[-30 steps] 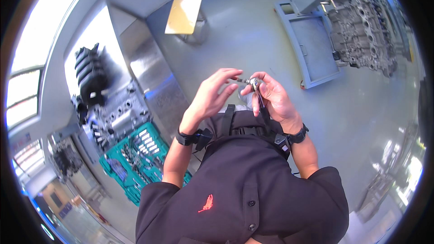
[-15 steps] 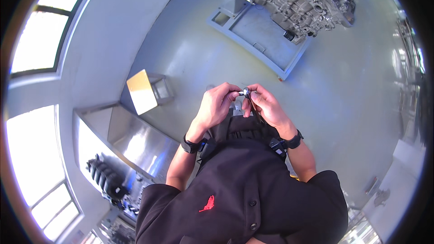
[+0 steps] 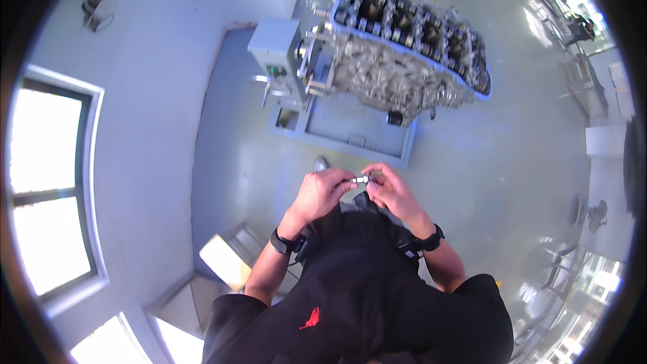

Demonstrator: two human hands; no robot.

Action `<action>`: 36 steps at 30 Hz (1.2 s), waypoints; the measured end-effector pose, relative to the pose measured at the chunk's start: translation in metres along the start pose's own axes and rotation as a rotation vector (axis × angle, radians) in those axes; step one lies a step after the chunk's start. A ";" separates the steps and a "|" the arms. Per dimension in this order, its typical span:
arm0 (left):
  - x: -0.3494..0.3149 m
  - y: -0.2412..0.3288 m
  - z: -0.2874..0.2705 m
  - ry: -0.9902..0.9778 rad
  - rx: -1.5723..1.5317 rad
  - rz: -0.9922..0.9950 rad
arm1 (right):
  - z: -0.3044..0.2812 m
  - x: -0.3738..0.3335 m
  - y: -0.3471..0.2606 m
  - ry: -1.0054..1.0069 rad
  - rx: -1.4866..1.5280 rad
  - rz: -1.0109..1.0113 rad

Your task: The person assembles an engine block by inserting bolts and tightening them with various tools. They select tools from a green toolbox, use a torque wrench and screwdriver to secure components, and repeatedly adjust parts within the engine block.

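Both hands meet in front of my waist over a small shiny ratchet wrench [image 3: 368, 177]. My right hand [image 3: 396, 199] is closed around it near its head; most of the handle is hidden by the fingers. Between the hands, a short silver socket [image 3: 357, 180] sits at the ratchet's head. My left hand [image 3: 319, 194] pinches the socket's other end between thumb and fingertips. Whether the socket is fully seated cannot be made out. Beyond the hands stands an engine [image 3: 397, 67] with its top uncovered, apart from both hands.
The engine hangs on a grey-blue stand [image 3: 275, 44] with a handwheel [image 3: 273, 86] and a low base tray [image 3: 377, 152]. A stool [image 3: 226, 261] is at my lower left, near the wall with windows [image 3: 52, 189]. A white cabinet [image 3: 606, 143] stands at far right.
My view has swung toward the engine, which now shows its open top and sits more centrally. The stool has shifted lower in view. Both hands keep hold of the ratchet and socket.
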State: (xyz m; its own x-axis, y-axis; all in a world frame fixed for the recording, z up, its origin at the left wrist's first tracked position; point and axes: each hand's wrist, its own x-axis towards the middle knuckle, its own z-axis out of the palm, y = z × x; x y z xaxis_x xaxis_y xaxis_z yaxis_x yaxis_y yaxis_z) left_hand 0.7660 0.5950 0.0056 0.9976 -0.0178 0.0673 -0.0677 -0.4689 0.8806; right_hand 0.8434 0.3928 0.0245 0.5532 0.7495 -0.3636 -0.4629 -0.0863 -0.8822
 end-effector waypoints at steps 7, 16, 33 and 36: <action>0.101 -0.033 -0.060 -0.060 0.065 0.237 | -0.022 0.047 -0.073 0.319 -0.193 -0.167; 0.166 -0.060 -0.075 -0.116 0.007 0.076 | -0.137 0.091 -0.160 0.683 -0.301 -0.360; 0.300 0.022 -0.106 0.002 -0.029 -0.311 | -0.187 0.200 -0.205 0.510 0.073 -0.005; 0.315 0.041 -0.108 -0.010 0.032 -0.328 | -0.192 0.197 -0.215 0.448 0.144 0.019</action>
State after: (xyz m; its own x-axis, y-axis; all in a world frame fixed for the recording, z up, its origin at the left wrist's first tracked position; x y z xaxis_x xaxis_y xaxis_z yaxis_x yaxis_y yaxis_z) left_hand 1.0762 0.6659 0.1137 0.9663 0.1299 -0.2222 0.2574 -0.4787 0.8394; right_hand 1.1846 0.4332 0.0852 0.7734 0.3884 -0.5009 -0.5500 0.0184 -0.8349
